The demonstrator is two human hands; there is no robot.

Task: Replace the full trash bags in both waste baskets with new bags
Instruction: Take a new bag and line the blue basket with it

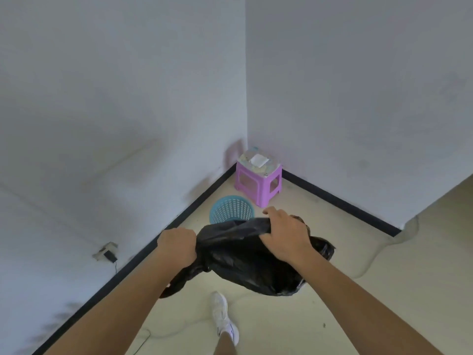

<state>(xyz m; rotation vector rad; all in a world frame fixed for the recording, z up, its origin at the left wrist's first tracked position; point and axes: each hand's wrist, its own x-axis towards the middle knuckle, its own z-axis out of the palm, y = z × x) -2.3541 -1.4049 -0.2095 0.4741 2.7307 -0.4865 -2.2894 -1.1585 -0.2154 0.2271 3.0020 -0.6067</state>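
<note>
A black trash bag (245,262) hangs in the air between my hands, above the floor. My left hand (176,245) grips its gathered left end, with a tail of plastic trailing down below the wrist. My right hand (286,234) holds the bag's upper right edge, fingers curled over the plastic. Just beyond the bag, a light blue mesh waste basket (231,208) stands on the floor by the left wall; no bag shows inside it, and its near side is hidden by the black bag.
A purple plastic stool (258,183) with white paper on top sits in the room's corner behind the basket. White walls with black skirting meet there. A wall socket with a plug (108,253) and cable is low on the left wall. My white shoe (222,316) is below.
</note>
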